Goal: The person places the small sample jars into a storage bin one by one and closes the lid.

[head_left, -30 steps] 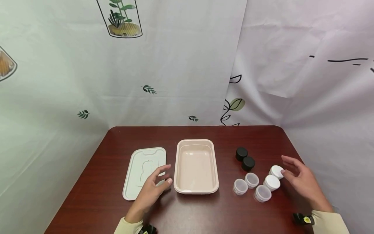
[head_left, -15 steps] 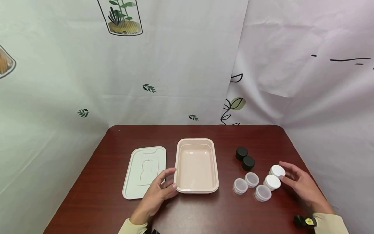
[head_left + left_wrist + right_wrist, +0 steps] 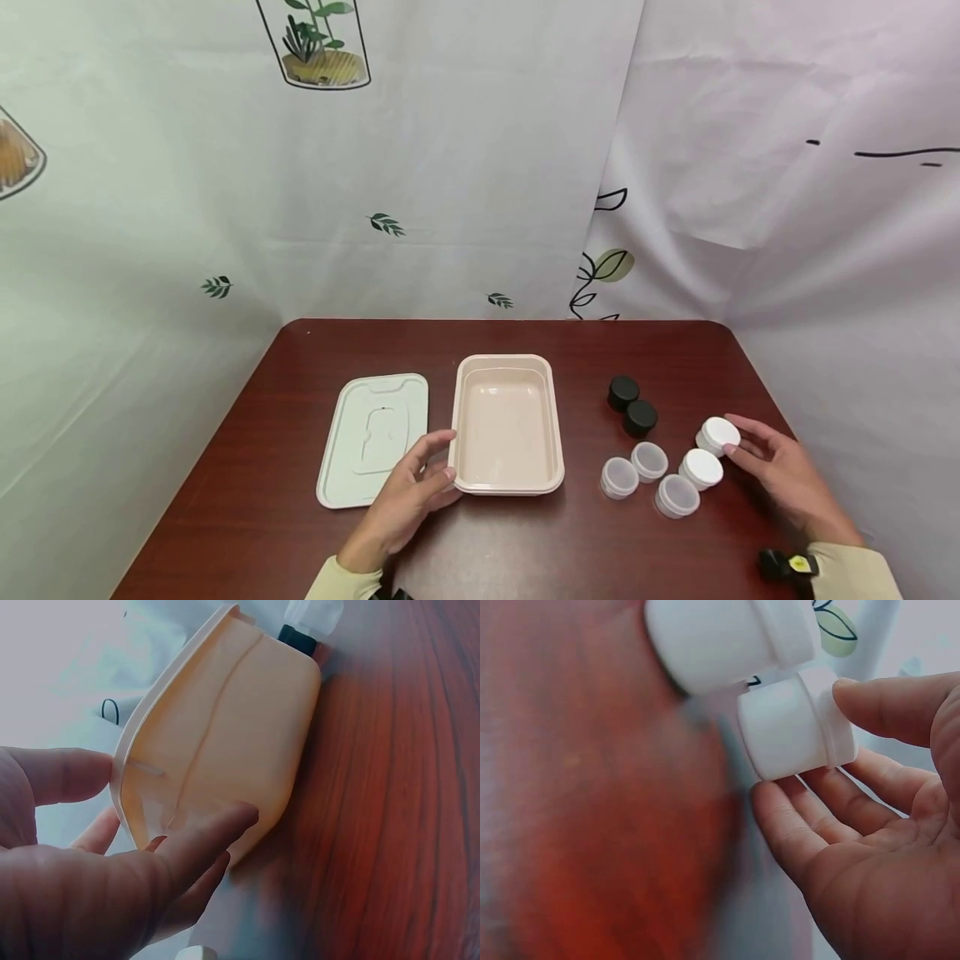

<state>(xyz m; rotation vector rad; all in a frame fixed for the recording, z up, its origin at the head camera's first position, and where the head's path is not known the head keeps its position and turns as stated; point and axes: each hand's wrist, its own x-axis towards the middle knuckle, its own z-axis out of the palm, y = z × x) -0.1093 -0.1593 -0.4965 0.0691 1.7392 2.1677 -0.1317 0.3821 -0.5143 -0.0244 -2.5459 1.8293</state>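
In the head view, my right hand (image 3: 791,479) pinches a white screw-top jar (image 3: 717,436) between thumb and fingers. The right wrist view shows the thumb on the lid edge of this jar (image 3: 795,727) and fingers along its far side and base. A second white jar (image 3: 702,469) stands right beside it. My left hand (image 3: 405,500) touches the left side of a beige rectangular container (image 3: 507,487). Up close in the left wrist view, the thumb meets the rim of the container (image 3: 247,712), while loosely extended fingers lie along its outer wall.
A pale rectangular lid (image 3: 341,467) lies left of the container. Two black jars (image 3: 640,418) stand right of it. Nearer are three translucent-lidded jars (image 3: 649,461). The dark red table (image 3: 517,550) backs onto a printed curtain (image 3: 480,167).
My left hand has moved right to the container's side. The right hand has come down around the farther white jar, which has shifted slightly away from its neighbour.
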